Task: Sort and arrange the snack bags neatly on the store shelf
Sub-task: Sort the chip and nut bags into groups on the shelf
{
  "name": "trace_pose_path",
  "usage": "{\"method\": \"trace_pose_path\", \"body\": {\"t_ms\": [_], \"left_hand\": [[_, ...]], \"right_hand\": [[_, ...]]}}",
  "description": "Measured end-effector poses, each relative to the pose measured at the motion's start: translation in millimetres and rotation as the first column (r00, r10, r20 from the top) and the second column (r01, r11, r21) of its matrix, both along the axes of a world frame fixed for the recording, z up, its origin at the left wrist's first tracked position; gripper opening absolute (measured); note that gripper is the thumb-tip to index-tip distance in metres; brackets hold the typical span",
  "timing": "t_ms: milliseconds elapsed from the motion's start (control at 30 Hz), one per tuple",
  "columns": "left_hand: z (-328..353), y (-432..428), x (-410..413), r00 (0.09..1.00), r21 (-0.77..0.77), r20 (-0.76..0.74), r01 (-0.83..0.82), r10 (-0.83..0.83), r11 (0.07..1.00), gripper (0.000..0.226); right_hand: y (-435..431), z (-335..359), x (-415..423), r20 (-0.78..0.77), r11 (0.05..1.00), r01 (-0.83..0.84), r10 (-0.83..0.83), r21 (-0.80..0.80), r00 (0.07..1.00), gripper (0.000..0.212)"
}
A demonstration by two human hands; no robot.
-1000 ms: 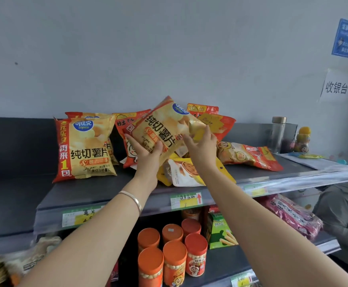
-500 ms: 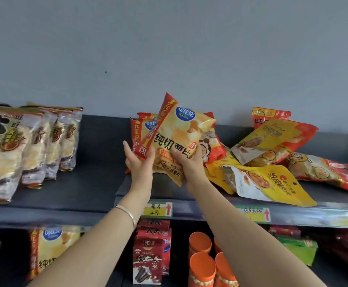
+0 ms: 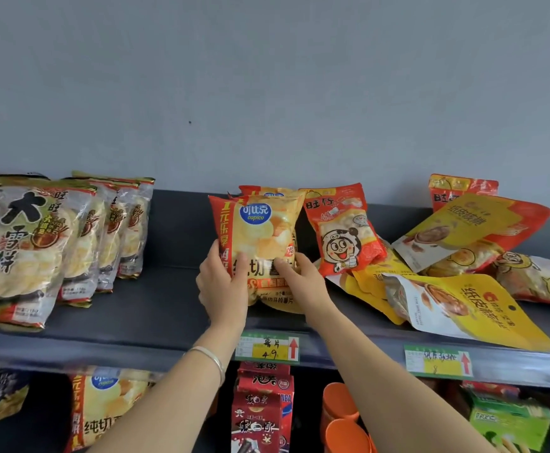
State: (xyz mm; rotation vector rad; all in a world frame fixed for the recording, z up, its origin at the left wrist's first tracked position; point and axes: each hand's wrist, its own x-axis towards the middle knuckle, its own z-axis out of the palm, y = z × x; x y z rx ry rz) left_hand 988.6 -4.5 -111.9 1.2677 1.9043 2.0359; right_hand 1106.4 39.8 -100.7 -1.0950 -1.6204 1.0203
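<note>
A yellow and red potato chip bag (image 3: 260, 237) stands upright on the dark shelf (image 3: 156, 308), in front of at least one more bag of the same kind. My left hand (image 3: 223, 286) grips its lower left side, thumb on the front. Its lower right side is held by my right hand (image 3: 300, 282), also with the thumb on the front. A red bag with a cartoon face (image 3: 342, 230) leans just to the right. Beyond it lies a loose heap of yellow walnut pouches (image 3: 463, 302) and red bags.
A row of rice cracker bags (image 3: 28, 243) stands at the shelf's left end. Price tags (image 3: 267, 348) hang on the shelf's front edge. Below are chip bags (image 3: 103, 410), red boxes (image 3: 262, 410), orange canisters (image 3: 342, 416) and a green box (image 3: 505, 420).
Both hands carried the chip bag from the heap on the right to the left and set it upright in front of the other chip bags. The view swung left.
</note>
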Motion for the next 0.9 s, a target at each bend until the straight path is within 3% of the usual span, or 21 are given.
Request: {"method": "trace_pose_path", "body": {"t_ms": [133, 200, 400, 567, 667, 767, 900], "left_hand": [[-1, 3, 0, 0.997, -0.032, -0.077, -0.017, 0.014, 0.999, 0.054], [-3, 2, 0, 0.996, 0.004, -0.091, -0.023, 0.023, 1.000, 0.055], [-7, 0, 4, 0.940, 0.116, -0.328, -0.055, 0.090, 0.992, 0.047], [-13, 1, 16, 0.735, 0.274, -0.640, -0.054, 0.224, 0.960, 0.043], [-5, 2, 30, 0.633, 0.279, -0.756, 0.079, 0.168, 0.957, 0.040], [9, 9, 53, 0.587, 0.186, -0.810, 0.268, -0.007, 0.945, 0.040], [26, 30, 91, 0.644, 0.017, -0.712, 0.415, -0.281, 0.910, 0.042]], "right_hand": [[-2, 1, -2, 0.085, 0.991, 0.128, -0.130, 0.029, 0.988, 0.087], [-4, 3, -2, 0.109, 0.986, 0.159, -0.163, 0.042, 0.981, 0.086], [-10, 7, 2, 0.055, 0.973, 0.221, -0.225, 0.067, 0.973, 0.060], [-16, 8, 11, -0.088, 0.952, 0.256, -0.244, 0.171, 0.966, 0.025], [-14, 13, 27, -0.016, 0.912, 0.241, -0.250, 0.333, 0.968, 0.013], [-2, 26, 52, 0.069, 0.862, 0.237, -0.297, 0.447, 0.952, 0.020], [15, 52, 96, 0.126, 0.777, 0.265, -0.402, 0.571, 0.907, 0.022]]}}
